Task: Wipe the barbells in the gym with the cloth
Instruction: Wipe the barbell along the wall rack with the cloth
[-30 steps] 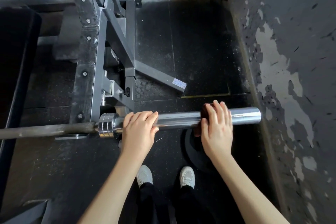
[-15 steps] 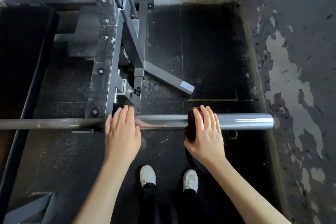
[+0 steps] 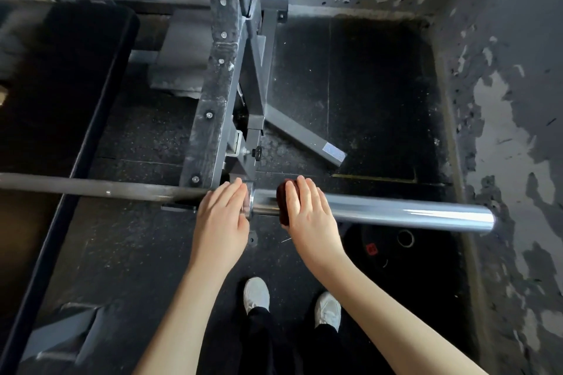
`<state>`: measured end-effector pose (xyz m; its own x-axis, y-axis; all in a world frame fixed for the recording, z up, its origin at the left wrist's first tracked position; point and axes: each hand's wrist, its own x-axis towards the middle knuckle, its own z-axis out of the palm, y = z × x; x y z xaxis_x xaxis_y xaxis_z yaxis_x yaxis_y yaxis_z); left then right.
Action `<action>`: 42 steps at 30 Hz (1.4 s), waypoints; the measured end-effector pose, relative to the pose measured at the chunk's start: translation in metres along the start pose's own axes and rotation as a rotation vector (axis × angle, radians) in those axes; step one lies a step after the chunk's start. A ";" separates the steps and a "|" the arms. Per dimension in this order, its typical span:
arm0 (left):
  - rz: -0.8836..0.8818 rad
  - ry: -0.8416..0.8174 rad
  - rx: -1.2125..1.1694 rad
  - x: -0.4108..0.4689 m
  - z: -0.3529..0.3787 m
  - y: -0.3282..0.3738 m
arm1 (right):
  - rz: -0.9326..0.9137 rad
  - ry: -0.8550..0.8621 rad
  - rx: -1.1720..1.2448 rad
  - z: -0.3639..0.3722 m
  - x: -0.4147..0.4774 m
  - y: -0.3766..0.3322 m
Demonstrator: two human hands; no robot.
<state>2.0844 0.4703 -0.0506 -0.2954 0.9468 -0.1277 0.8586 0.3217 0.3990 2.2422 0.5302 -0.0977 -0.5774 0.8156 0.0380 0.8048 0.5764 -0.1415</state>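
Observation:
A barbell lies across the view on a rack, its dull shaft (image 3: 91, 187) running left and its shiny chrome sleeve (image 3: 411, 212) pointing right. My left hand (image 3: 221, 218) rests over the bar at the sleeve's collar, fingers curled over the top. My right hand (image 3: 309, 218) grips a dark red cloth (image 3: 282, 204) wrapped around the inner end of the sleeve, close to the collar. Most of the cloth is hidden under my fingers.
The grey rack upright (image 3: 214, 106) and its angled foot (image 3: 304, 135) stand just behind the bar. A black bench pad (image 3: 61, 91) lies at the left. A black weight plate (image 3: 396, 246) lies on the rubber floor below the sleeve. A peeling wall (image 3: 518, 131) closes the right side.
My right hand has slid the cloth leftward along the sleeve from near its middle to the collar. My left hand has shifted left onto the collar.

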 end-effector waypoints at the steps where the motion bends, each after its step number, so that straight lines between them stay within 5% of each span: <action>1: 0.014 0.007 0.003 0.000 0.000 -0.003 | -0.009 0.006 -0.002 0.000 0.004 -0.008; 12: 0.072 -0.012 -0.005 0.001 -0.007 -0.015 | -0.014 0.040 -0.067 -0.007 0.023 -0.048; 21: 0.019 -0.250 0.004 -0.002 -0.039 -0.006 | 0.164 -0.280 0.310 -0.080 0.019 -0.040; 25: 0.024 -0.365 0.017 0.003 -0.055 -0.001 | 0.427 -0.150 0.685 -0.113 0.010 -0.034; 31: 0.029 -0.308 -0.082 0.013 -0.095 0.013 | 0.662 0.088 1.073 -0.165 0.014 -0.034; 42: 0.223 0.033 -0.232 0.061 -0.233 0.072 | 0.682 0.360 1.252 -0.264 0.061 -0.027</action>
<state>2.0304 0.5492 0.1820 -0.1277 0.9917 0.0142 0.7867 0.0925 0.6104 2.2213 0.5775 0.1696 0.0724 0.9822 -0.1734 0.1512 -0.1827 -0.9715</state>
